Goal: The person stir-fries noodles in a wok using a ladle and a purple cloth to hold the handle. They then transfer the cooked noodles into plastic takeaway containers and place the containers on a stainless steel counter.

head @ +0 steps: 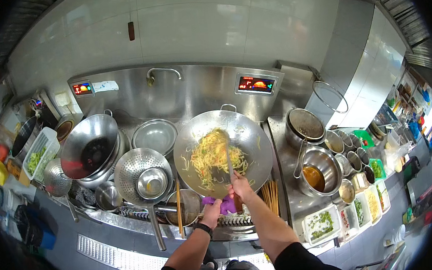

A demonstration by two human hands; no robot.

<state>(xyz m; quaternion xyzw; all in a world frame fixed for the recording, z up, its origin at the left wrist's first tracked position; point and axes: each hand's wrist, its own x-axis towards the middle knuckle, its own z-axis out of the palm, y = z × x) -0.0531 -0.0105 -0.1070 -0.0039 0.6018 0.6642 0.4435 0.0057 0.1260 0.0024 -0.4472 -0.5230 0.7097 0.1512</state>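
Note:
Noodles with vegetable shreds (212,154) lie in a large steel wok (256,143) before me. My right hand (240,188) grips the handle of a long metal cooking utensil (229,158), whose head is among the noodles and partly hidden. At the wok's near edge my left hand (211,213) is closed on a purple cloth (227,205); the wok handle beneath it is hidden. Left of that hand, a pair of long chopsticks (179,210) lies across a metal pot (189,202).
A perforated strainer (128,180) with small bowls and an empty-looking second wok (101,130) stand left. On the right are a steel bowl of brown sauce (328,164), bamboo sticks (270,197) and white trays of chopped ingredients (305,229). A faucet (163,70) projects from the backsplash.

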